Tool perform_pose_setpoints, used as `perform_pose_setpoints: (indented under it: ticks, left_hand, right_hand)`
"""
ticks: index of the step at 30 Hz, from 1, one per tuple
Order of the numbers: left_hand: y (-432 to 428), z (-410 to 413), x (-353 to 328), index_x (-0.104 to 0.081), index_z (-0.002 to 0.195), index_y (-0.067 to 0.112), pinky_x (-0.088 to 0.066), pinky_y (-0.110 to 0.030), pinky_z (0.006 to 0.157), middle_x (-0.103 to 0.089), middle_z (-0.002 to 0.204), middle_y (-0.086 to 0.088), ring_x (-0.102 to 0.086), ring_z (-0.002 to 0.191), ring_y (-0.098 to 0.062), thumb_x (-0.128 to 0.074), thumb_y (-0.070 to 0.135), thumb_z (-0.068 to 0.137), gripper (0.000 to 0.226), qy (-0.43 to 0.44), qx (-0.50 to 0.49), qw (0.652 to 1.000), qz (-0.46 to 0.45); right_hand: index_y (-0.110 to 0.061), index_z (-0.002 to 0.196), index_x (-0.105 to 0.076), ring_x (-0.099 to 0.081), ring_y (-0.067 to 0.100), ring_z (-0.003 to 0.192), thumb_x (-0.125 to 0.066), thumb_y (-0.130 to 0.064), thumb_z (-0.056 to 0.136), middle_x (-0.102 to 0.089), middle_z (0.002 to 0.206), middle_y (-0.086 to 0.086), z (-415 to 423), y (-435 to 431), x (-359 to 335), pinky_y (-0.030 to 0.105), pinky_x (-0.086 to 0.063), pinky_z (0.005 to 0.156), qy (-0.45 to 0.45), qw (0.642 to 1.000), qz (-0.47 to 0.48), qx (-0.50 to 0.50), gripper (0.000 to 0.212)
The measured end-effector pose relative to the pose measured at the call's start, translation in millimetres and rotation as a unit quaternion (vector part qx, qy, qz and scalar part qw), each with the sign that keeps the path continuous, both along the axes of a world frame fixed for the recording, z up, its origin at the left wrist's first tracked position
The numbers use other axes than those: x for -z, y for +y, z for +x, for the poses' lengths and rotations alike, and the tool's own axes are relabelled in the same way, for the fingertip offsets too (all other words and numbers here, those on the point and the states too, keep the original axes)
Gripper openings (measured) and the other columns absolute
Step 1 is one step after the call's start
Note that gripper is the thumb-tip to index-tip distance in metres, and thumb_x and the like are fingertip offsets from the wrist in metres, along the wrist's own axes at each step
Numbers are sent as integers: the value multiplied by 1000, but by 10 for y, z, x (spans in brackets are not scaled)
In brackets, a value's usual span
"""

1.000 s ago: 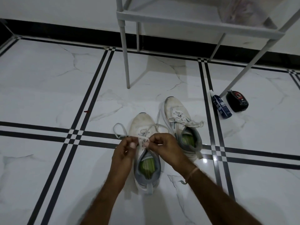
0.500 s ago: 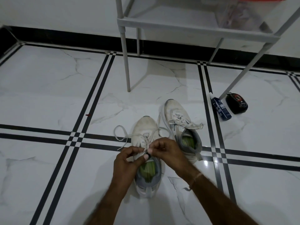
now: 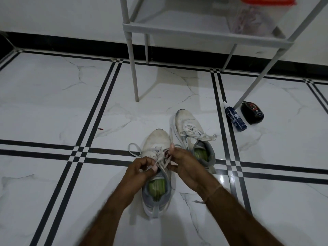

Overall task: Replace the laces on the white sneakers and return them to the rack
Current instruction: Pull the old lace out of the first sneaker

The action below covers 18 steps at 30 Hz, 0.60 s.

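The single head-worn camera is looking forward and steeply down, sitting close above the left hand (image 3: 140,167) and right hand (image 3: 184,166), with the rack (image 3: 195,33) standing beyond them.

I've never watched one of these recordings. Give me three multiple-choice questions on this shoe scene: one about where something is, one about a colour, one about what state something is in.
1. Where is the blue bottle?
A) on the rack's shelf
B) inside a shoe
C) on the floor beside the black case

2. What colour are the insoles?
A) green
B) red
C) black

3. What are the left hand and right hand doing?
A) lying flat on the tiles
B) both pinching the lace of the nearer sneaker
C) one lifting the bottle

Answers:
1 C: the bottle lies on the tiles by a rack leg, next to the case.
2 A: green shows inside both shoe openings.
3 B: the fingers of both hands curl on lace strands above the tongue.
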State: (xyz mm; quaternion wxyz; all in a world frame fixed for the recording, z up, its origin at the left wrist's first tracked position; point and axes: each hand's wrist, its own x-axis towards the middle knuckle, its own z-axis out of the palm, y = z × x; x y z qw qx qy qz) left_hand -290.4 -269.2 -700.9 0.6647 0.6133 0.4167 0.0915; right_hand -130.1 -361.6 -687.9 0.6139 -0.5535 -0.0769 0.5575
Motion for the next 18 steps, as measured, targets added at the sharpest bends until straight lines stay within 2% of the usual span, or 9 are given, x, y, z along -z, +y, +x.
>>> perform_pose_setpoints:
  ticks: [3, 5, 7, 9, 12, 13, 14, 16, 18]
  left_hand:
    - [66, -6, -120, -73, 90, 18, -45, -36, 92, -74, 99, 1, -64, 102, -18, -54, 32, 103, 27, -78, -67, 980, -172]
    - [213, -60, -134, -65, 74, 23, -42, -41, 88, -71, 92, 4, -64, 98, -15, -49, 47, 102, 41, -151, -173, 919, -321]
    - [371, -157, -49, -57, 63, 24, -41, -41, 89, -70, 83, 6, -65, 94, -13, -49, 47, 101, 46, -212, -309, 833, -407]
    - [514, -261, 82, -55, 66, 23, -44, -39, 91, -69, 72, 6, -65, 86, -11, -44, 31, 103, 40, -224, -434, 761, -426]
    - [648, -403, 217, -59, 93, 23, -50, -33, 85, -69, 79, 9, -63, 81, -9, -36, 23, 106, 27, -207, -538, 717, -393]
    - [664, -443, 239, -59, 105, 24, -50, -33, 90, -69, 92, 8, -62, 82, -9, -34, 26, 108, 25, -206, -554, 712, -379]
    - [669, -473, 276, -58, 116, 25, -48, -33, 96, -67, 108, 5, -61, 85, -9, -34, 27, 109, 24, -189, -556, 728, -354]
    - [617, -461, 320, -52, 131, 18, -49, -35, 100, -57, 136, -6, -61, 100, -15, -51, 31, 105, 29, -91, -537, 792, -276]
    - [449, -314, 253, -39, 143, 11, -52, -45, 101, -44, 146, -17, -56, 119, -30, -75, 35, 90, 69, 64, -491, 856, -147]
  right_hand:
    - [-19, 77, -65, -62, 21, 95, -60, -41, 97, -66, 87, 2, 87, -5, -78, 47, -46, 92, 51, 997, -34, 43, 29]
    - [-21, 73, -63, -64, 19, 91, -66, -46, 90, -64, 84, 0, 168, -35, -111, 48, -49, 91, 87, 992, -59, 74, 31]
    - [-20, 71, -63, -66, 19, 87, -68, -44, 88, -65, 80, -1, 279, -82, -141, 49, -51, 89, 121, 985, -34, 116, 29]
    - [-21, 71, -63, -68, 17, 85, -58, -41, 98, -67, 77, -3, 422, -133, -199, 49, -51, 93, 144, 975, 36, 166, 34]
    - [-21, 79, -59, -69, 13, 77, -53, -33, 103, -65, 76, -3, 646, -177, -266, 43, -57, 93, 159, 940, 130, 272, 28]
    - [-20, 84, -60, -69, 13, 76, -51, -29, 104, -66, 79, -2, 699, -193, -277, 41, -60, 89, 149, 933, 149, 292, 24]
    - [-20, 92, -61, -71, 14, 79, -49, -27, 105, -69, 86, 0, 740, -206, -258, 40, -61, 88, 125, 937, 146, 292, 19]
    - [-16, 110, -60, -73, 20, 93, -49, -22, 107, -73, 104, 10, 730, -202, -228, 38, -59, 89, 37, 971, 73, 223, 13]
    - [-14, 108, -57, -68, 23, 93, -56, -18, 103, -68, 110, 16, 640, -176, -198, 34, -55, 82, -151, 983, -59, 85, 7]
